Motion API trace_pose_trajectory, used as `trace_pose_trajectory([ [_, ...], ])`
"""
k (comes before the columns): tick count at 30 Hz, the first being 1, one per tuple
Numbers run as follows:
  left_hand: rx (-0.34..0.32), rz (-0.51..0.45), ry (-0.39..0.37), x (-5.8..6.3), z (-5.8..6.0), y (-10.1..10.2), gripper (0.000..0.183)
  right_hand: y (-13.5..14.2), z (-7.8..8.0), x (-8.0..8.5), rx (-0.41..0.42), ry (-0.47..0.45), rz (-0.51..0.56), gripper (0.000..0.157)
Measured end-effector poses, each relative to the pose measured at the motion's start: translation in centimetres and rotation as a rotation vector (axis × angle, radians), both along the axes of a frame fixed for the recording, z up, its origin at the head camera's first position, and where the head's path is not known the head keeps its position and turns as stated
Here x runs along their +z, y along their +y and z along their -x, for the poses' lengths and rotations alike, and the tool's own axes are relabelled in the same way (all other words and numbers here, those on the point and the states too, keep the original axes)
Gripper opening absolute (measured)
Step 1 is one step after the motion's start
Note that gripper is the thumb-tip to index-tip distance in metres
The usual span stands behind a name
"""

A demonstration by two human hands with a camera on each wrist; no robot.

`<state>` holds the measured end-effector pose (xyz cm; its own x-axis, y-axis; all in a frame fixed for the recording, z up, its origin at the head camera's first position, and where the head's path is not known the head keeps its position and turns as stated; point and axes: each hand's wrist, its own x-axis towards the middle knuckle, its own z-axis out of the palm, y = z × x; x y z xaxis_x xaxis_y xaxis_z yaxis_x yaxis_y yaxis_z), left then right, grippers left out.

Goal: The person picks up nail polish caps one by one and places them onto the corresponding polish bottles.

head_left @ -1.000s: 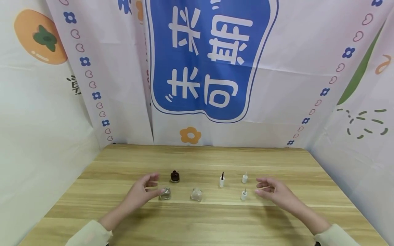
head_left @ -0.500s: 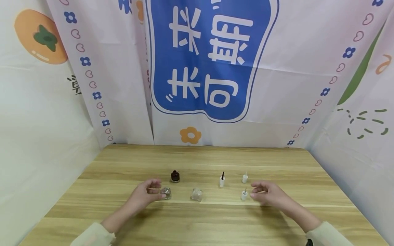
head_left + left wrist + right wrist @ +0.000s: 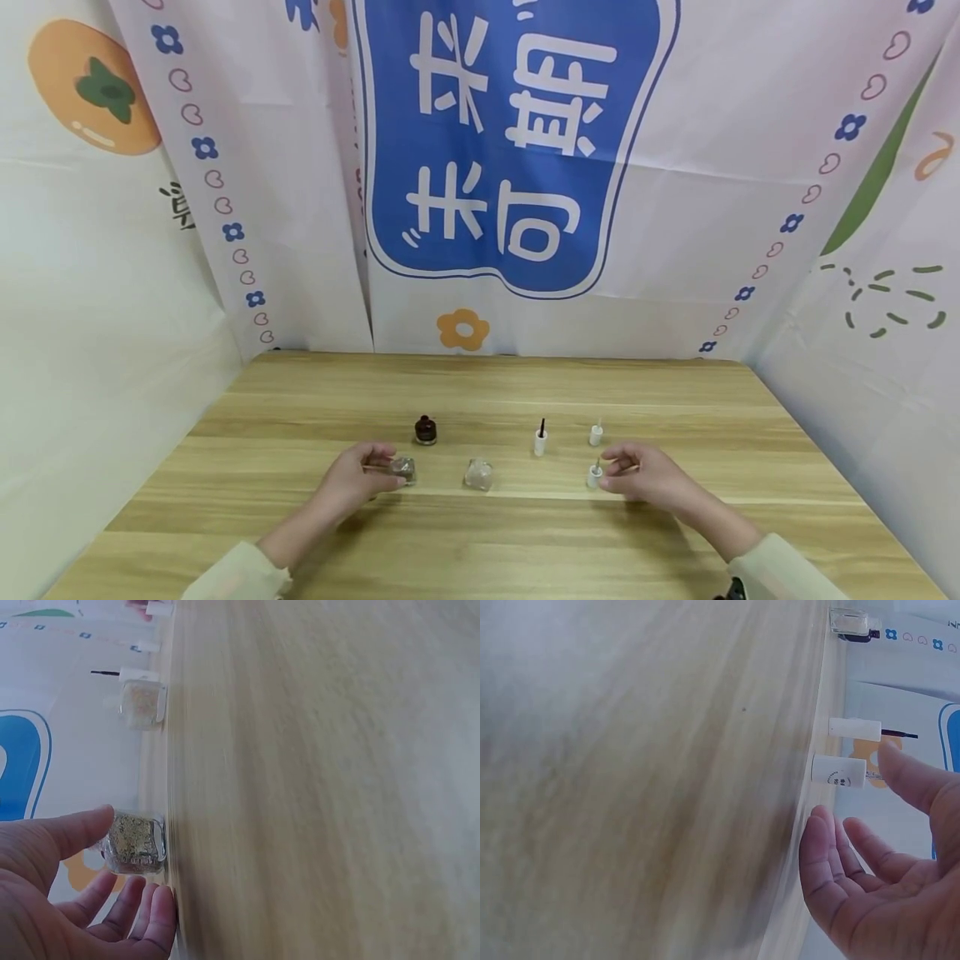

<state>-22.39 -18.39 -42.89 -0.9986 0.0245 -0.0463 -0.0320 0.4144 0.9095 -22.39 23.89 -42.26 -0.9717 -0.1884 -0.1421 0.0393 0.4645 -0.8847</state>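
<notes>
My left hand [image 3: 360, 481] is spread around the left side of a small glass nail polish bottle with gold glitter [image 3: 135, 841], which stands capless. In the left wrist view its thumb overlaps the bottle's neck end and the fingers curve loosely beside it. My right hand [image 3: 643, 475] reaches around a white nail polish cap [image 3: 838, 771] standing brush-up; thumb and fingers are apart, with the cap between and just beyond them. A clear glitter bottle [image 3: 478, 474] and a dark red bottle [image 3: 425, 431] stand uncapped near the left hand.
Two more white caps stand brush-up: one with a dark brush [image 3: 540, 442] in the middle right, another [image 3: 596, 435] behind the right hand's cap. The wooden table [image 3: 480, 550] ends at a printed cloth backdrop [image 3: 675, 250], with cloth on both sides.
My right hand has moved left to the front white cap. My left hand has shifted slightly right and nearer to the gold glitter bottle. Bottles and caps stay in place.
</notes>
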Motion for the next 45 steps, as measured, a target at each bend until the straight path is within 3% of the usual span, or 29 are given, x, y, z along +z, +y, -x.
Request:
trace_pose_trajectory([
  [6, 0.012, 0.040, -0.009, 0.1, 0.1, 0.3, 0.047, -0.3, 0.1, 0.0, -0.029, -0.009, -0.018, 0.051],
  [14, 0.011, 0.060, -0.011, 0.1, 0.0, 0.5, 0.038, -0.9, 0.5, -0.4, -0.001, 0.022, -0.035, 0.042],
  [35, 0.015, 0.056, -0.014, -0.1, 0.3, 0.4, 0.032, -1.8, 0.6, -0.9, 0.012, 0.076, -0.129, 0.023],
  [45, 0.014, 0.053, -0.001, 0.1, 0.0, 0.3, 0.028, -1.3, 0.6, -0.6, 0.017, 0.063, -0.115, 0.018],
])
